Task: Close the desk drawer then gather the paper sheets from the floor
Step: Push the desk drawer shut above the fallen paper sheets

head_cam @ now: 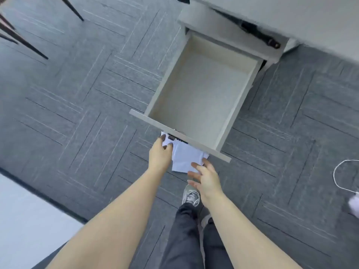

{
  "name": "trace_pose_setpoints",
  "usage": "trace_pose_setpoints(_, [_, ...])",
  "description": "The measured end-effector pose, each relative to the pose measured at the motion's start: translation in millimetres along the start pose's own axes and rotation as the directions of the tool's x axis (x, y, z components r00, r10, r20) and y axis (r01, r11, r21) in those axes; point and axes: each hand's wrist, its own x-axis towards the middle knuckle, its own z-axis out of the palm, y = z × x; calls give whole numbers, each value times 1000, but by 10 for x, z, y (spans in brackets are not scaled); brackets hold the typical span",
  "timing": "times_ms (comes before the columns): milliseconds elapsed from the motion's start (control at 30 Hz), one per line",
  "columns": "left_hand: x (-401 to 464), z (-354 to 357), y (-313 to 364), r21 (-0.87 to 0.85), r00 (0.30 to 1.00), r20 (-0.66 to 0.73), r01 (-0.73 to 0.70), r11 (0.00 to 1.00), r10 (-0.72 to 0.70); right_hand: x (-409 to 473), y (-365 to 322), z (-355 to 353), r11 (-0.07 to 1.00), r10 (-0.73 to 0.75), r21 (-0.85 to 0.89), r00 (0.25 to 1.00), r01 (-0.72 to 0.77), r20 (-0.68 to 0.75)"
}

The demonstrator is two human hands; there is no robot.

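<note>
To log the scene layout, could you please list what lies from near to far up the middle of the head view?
Shoe → right hand → paper sheets → drawer front → open drawer → desk cabinet.

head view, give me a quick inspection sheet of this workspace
surface: grey carpet tiles, a paler floor strip at lower left
job's things: drawer pulled fully open, nothing seen inside; paper sheets on the floor, partly under the drawer front
clutter: small pale object at the right edge, too cropped to name
hands: left hand fingers on the sheets' left edge, grip unclear; right hand open, fingers spread over the sheets' near right corner
cables: white cord looped on the carpet at right
surroundings: desk above, dark chair legs top left, the person's shoe
</note>
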Motion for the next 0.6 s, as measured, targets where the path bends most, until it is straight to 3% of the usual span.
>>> trace_pose_setpoints(200, [130, 184, 173, 136, 985, -154, -53, 989, 74, 177, -306, -11, 971, -39, 229, 992, 65, -120])
trace_pose_setpoints(600, [826, 662, 1234, 366, 948, -211, -150, 918, 239, 678, -1588, -219, 981, -106, 162, 994, 111, -38])
